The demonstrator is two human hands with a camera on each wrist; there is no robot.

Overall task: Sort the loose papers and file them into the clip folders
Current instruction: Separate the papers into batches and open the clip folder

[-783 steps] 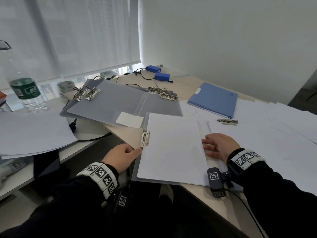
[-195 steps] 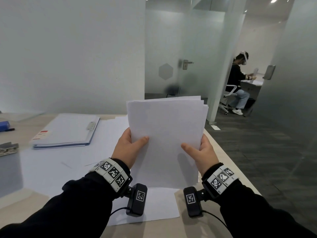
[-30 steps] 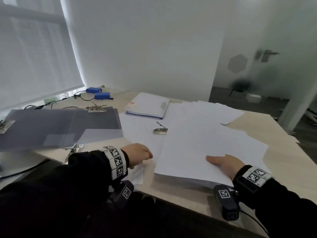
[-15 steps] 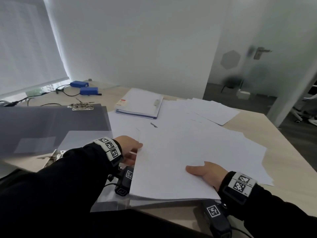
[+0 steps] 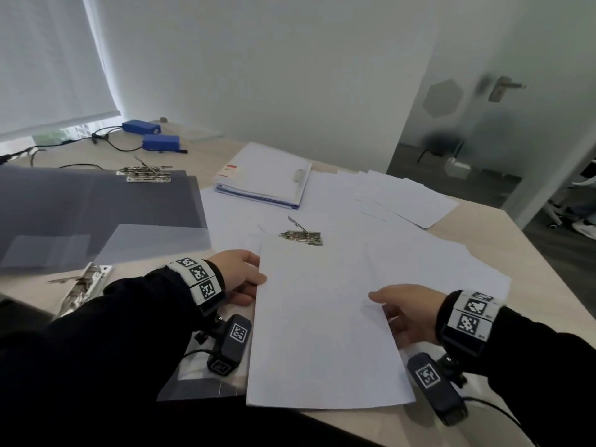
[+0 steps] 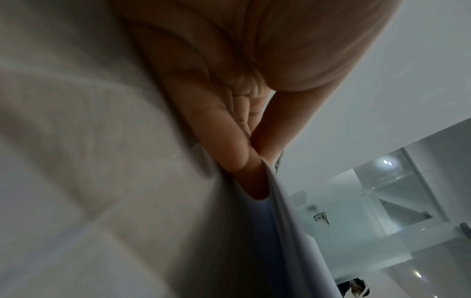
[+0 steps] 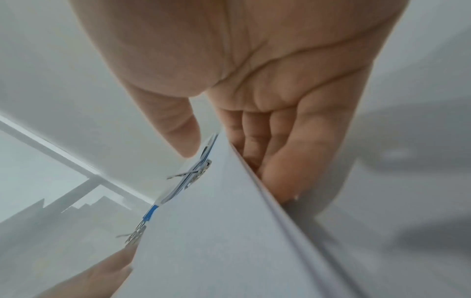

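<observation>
A person in dark sleeves is holding a stack of white paper (image 5: 325,321) at the near edge of a pale wooden table (image 5: 532,253). The left hand (image 5: 240,277) is closing its grip on the stack's left edge, thumb on top and fingers (image 6: 229,145) beneath. The right hand (image 5: 408,314) is taking the right edge the same way, thumb over the sheets and fingers (image 7: 277,161) curled under.

More loose sheets (image 5: 406,198) are lying spread across the middle of the table and toward its far right corner. A metal clip (image 5: 301,235) is showing just beyond the stack's far edge. An open grey folder (image 5: 96,208) is covering the left side of the table, and a blue folder (image 5: 264,180) filled with paper is sitting near the far edge. Two blue boxes (image 5: 151,135) with black cables are lying by the far left corner, under a lowered window blind (image 5: 48,59). A plain white wall is running behind the table, and a frosted glass door (image 5: 500,101) with a metal handle is standing at the right.
</observation>
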